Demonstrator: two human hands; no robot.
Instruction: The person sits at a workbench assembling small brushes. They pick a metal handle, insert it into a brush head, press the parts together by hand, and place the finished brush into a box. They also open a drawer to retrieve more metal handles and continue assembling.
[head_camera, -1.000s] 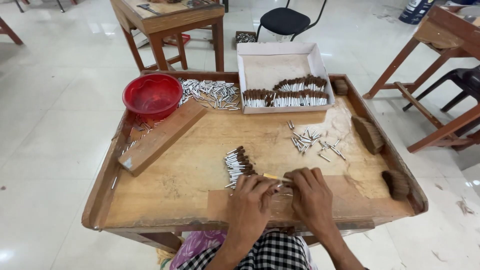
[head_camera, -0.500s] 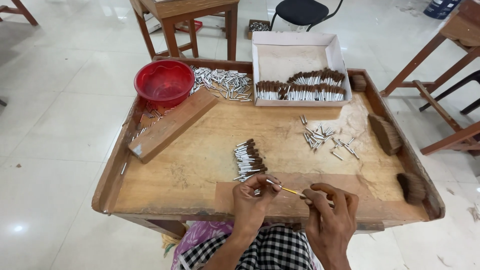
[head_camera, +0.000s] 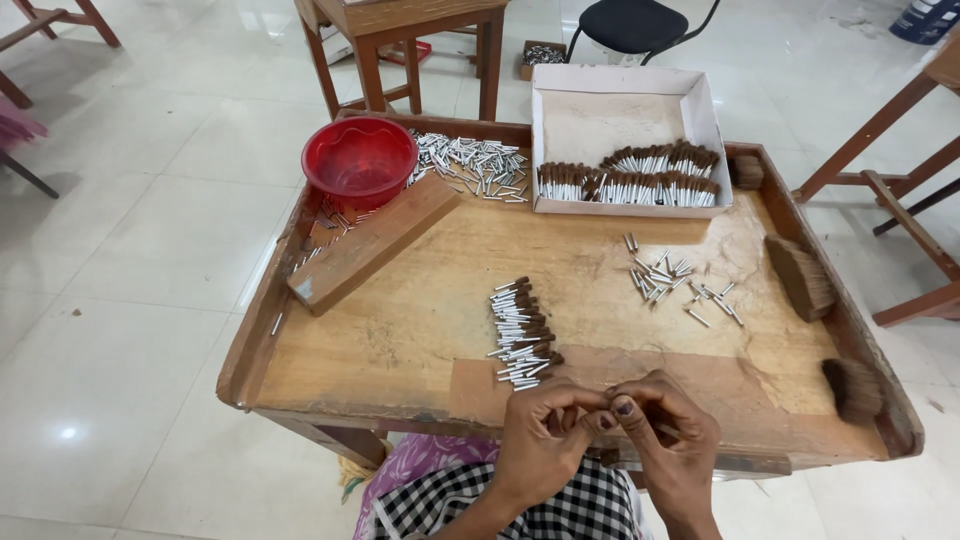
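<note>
Starting at the far left of the wooden surface (head_camera: 400, 330), we've got a long wooden block (head_camera: 372, 243) lying at a slant near the raised edge, with a few loose silver tubes scattered beside it. Just behind it sits a red plastic bowl (head_camera: 360, 160), and right of the bowl there's a heap of small silver tubes (head_camera: 470, 165) up against the back rim.

Moving toward the middle, a tidy pile of brown-tipped silver pieces (head_camera: 522, 335) lies in a stack near the front, just ahead of our hands. Our left hand (head_camera: 545, 440) and right hand (head_camera: 672, 445) are down at the front edge, touching each other at the tips. The fingers (head_camera: 605, 420) of both are pressed together, pinching something tiny between them; we honestly can't tell what it is, it's too hidden by the fingertips. It sits right at the front lip of the surface, over our checked cloth.

Further back and right, a white cardboard box (head_camera: 625, 120) holds two rows of the same brown-tipped pieces along its near wall. In front of it, a small scatter of silver tubes (head_camera: 670, 280) lies loose. Then, on the right side, a brown bristle bundle (head_camera: 800, 275) rests along the rim, and another darker clump (head_camera: 853, 385) sits near the front right corner.
</note>
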